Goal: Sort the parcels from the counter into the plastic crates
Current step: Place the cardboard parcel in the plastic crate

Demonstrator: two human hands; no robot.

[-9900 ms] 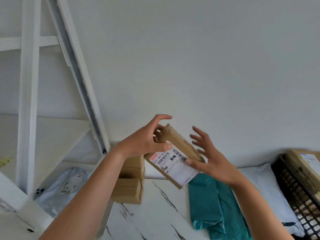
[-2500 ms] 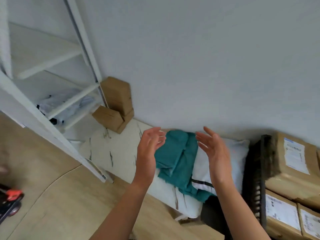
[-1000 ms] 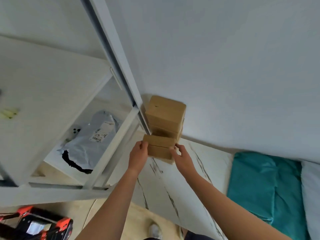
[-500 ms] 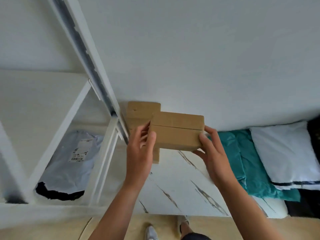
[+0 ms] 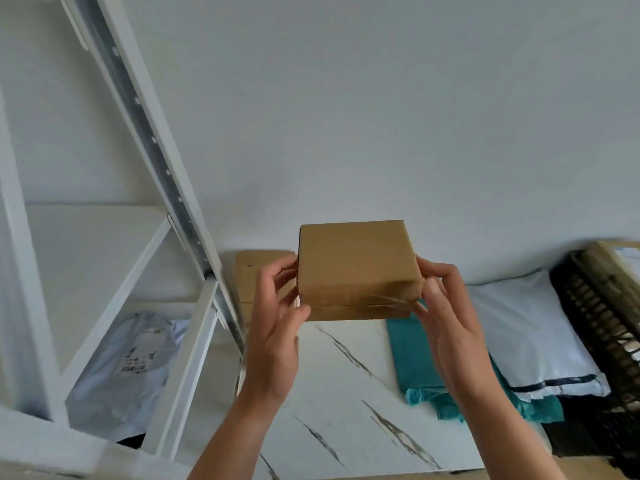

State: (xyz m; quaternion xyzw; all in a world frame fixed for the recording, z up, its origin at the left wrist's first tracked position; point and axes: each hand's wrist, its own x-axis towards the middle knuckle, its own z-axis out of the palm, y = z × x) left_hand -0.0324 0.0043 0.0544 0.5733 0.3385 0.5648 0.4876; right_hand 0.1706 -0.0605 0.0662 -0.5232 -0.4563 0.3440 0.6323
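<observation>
Both hands, left hand (image 5: 273,327) and right hand (image 5: 446,320), grip a stiff, seemingly light cardboard parcel (image 5: 356,271) by its side edges above the counter (image 5: 346,410).

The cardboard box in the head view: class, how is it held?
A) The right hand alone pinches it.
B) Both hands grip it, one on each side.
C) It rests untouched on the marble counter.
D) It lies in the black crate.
B: the left hand and the right hand grip opposite sides of the cardboard box, holding it clear of the marble counter.
</observation>
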